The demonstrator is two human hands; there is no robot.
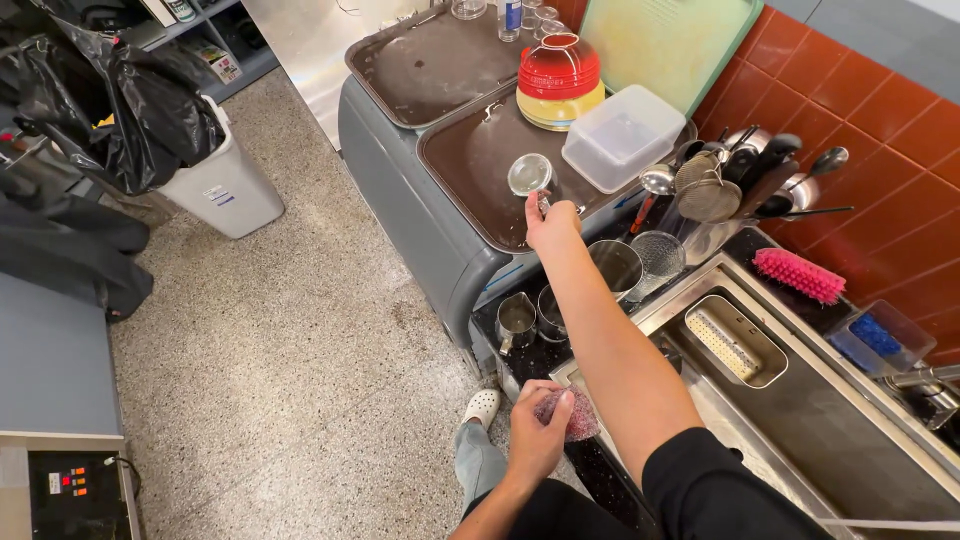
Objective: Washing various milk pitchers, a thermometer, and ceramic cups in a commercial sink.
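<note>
My right hand (551,222) reaches out over the near brown tray (470,170) and is shut on the handle of a small round metal strainer (529,175), which sits just above the tray's surface. My left hand (537,432) is low, near the counter's front edge, shut on a pinkish scouring pad (577,417). Between the hands, a steel jug (516,320) and metal cups (617,267) stand on the dark counter.
A second brown tray (430,60) lies farther back. Stacked red and yellow bowls (559,80), a clear plastic box (622,135), a utensil holder with ladles (735,175), a pink brush (798,274) and a steel sink (800,400) are at right. A lined bin (215,185) stands on the floor at left.
</note>
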